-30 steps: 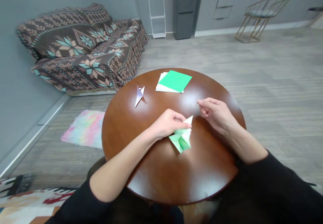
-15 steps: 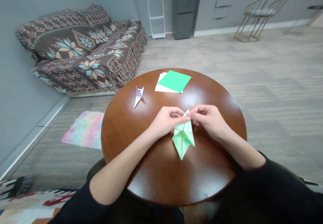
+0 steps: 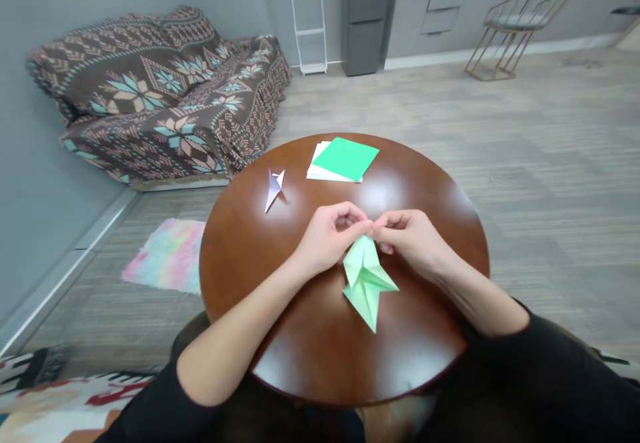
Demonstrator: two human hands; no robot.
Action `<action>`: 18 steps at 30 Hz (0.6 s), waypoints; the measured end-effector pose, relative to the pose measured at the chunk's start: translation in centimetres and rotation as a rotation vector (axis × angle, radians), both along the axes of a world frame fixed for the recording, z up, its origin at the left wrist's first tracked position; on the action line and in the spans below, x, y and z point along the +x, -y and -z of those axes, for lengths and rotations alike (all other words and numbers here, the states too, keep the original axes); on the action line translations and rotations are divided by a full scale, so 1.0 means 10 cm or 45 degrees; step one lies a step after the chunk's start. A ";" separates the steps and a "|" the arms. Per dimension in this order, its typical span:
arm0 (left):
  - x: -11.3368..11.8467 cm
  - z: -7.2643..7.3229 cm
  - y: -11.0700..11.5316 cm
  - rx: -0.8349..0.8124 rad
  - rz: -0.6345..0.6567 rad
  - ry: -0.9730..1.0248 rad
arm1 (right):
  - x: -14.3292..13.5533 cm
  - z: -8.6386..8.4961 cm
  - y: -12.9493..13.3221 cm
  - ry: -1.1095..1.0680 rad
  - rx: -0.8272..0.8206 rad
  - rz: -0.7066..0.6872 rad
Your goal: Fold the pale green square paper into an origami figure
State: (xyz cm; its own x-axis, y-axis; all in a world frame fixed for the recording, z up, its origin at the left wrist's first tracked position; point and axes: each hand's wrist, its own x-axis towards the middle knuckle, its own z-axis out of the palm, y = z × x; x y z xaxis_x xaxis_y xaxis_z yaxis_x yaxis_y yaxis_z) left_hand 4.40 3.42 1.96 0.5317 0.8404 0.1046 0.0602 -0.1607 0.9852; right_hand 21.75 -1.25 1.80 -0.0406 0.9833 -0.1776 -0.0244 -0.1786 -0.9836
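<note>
A light green folded paper (image 3: 366,280) spreads out over the round brown table (image 3: 320,356), its creased flaps and lower point facing me. My left hand (image 3: 336,235) pinches its far tip between thumb and fingers. Right beside it, my right hand (image 3: 406,236) pinches the same tip from the other side. The fingertips of both hands meet there and hide the end of the paper.
Toward the table's far edge lies a stack of square sheets, a bright green sheet (image 3: 347,158) on top of white ones (image 3: 320,170). A small purple and white folded paper piece (image 3: 275,190) sits at the left. Beyond are a covered sofa (image 3: 170,96) and a gold-framed chair (image 3: 515,26).
The green paper's flaps have opened wider, and its lower point has swung nearer to me and a little right. Both hands now meet at the far tip, covering it.
</note>
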 end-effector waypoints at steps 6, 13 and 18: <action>0.01 0.00 -0.05 0.020 -0.211 0.100 | 0.00 0.03 0.00 0.010 -0.027 -0.055; -0.02 0.02 -0.09 -0.058 -0.175 0.085 | 0.02 0.04 0.01 0.019 -0.007 -0.071; -0.02 0.02 -0.07 -0.137 -0.131 0.078 | 0.02 0.02 0.01 0.026 0.051 -0.108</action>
